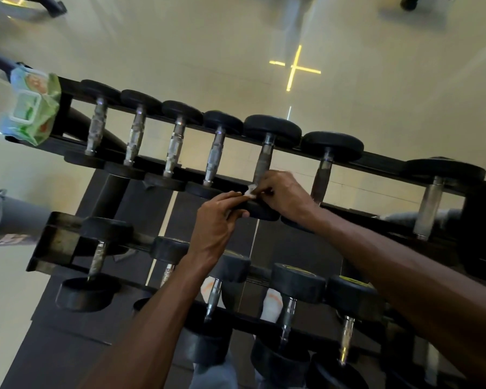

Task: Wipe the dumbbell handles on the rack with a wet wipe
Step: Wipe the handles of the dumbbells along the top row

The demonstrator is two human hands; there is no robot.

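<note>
Both hands meet at the near end of one handle [262, 164] on the upper tier of the rack [382, 160]. The wipe [250, 191], a small white wad, sits between the two sets of fingers. The right hand [282, 196] pinches it with curled fingertips against the base of the handle, just above the near weight head [260, 210]. The left hand [218, 220] has its fingers curled toward the wipe from the other side; whether they pinch the wipe or only touch the weight head cannot be told. Judged from this hold, the two-handed grip serves to refold or reseat the wad so that a fresh face meets the metal.

The handle runs away from the fingers toward the far weight head [272, 127]. Most of its length lies beyond the fingertips and is uncovered.

To the left of the fingers, four smaller dumbbells [136, 133] sit close side by side. To the right lie two larger ones [321, 178]. The gaps between neighbouring handles are narrow, so knuckles may strike the adjacent weight heads during a stroke. The rack rails cross under each handle end and limit wrap-around access there.

The wipe pack [31, 108] rests on the far left end of the upper tier, well apart from the fingers. The lower tier [54, 242], nearer than the fingers, carries more dumbbells beneath both forearms.
</note>
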